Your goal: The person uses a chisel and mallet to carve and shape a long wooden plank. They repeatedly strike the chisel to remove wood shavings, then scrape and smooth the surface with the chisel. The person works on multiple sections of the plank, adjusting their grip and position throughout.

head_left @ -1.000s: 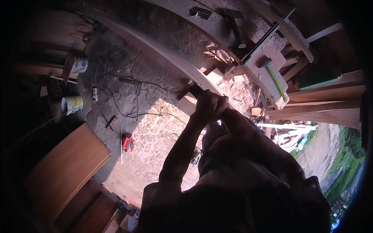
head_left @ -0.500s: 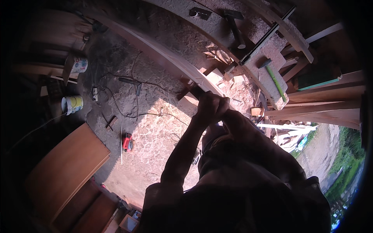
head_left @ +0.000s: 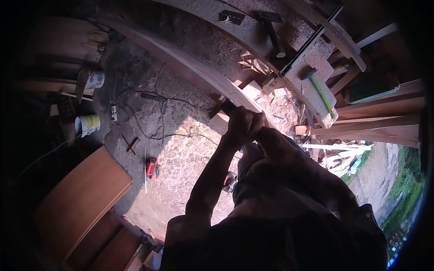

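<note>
My left hand and my right hand are close together at the near end of a long wooden beam. Both look closed, one against the other, in deep shadow. A dark blocky thing juts out just beyond my left hand, beside the beam. Its kind is too dark to tell, and my fingers hide whatever lies inside them. The beam runs from my hands toward the far left.
Right of the beam, a workbench bears a green-handled hammer and a dark mallet. Cords, a red power tool and buckets stand on the dusty floor at left. Curved wooden panels lean at lower left.
My hands stay together at the beam's near end, barely shifted. The view has moved slightly, and a red and dark tool by my body shows more now.
</note>
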The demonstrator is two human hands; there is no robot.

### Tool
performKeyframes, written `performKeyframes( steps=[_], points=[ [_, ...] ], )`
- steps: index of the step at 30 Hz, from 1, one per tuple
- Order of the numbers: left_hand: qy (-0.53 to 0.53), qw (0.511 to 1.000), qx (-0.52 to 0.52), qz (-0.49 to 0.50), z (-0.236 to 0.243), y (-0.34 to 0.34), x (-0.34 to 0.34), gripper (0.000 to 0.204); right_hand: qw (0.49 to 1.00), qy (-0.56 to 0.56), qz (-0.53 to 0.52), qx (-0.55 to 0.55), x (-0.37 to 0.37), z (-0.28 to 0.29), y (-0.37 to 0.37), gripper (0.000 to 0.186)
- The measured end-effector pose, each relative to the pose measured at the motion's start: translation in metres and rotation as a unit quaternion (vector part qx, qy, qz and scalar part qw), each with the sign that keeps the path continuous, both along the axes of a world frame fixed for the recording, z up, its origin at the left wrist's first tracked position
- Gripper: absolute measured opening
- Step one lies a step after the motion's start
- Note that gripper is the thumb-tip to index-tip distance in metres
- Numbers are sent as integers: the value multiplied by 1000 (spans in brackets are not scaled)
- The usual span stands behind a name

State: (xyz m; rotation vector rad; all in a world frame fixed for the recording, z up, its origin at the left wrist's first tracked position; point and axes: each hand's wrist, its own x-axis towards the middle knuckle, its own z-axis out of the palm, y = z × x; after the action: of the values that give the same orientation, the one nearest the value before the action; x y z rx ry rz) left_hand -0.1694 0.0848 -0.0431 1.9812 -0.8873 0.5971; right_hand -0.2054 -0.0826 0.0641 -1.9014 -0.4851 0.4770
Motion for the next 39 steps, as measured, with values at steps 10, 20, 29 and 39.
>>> performKeyframes(
  steps=[10,20,29,39],
  points=[
    [6,999,-6,-42,0,0,6,33,1000,9,7,-11,2,2,0,44],
    [115,987,104,-42,5,1,5,13,999,26,2,19,9,2,1,48],
    [-61,998,24,9,15,2,15,21,997,66,-15,41,16,17,-3,52],
    [234,942,26,238,77,77,66,45,940,54,-285,181,62,78,-60,52]
  ],
)
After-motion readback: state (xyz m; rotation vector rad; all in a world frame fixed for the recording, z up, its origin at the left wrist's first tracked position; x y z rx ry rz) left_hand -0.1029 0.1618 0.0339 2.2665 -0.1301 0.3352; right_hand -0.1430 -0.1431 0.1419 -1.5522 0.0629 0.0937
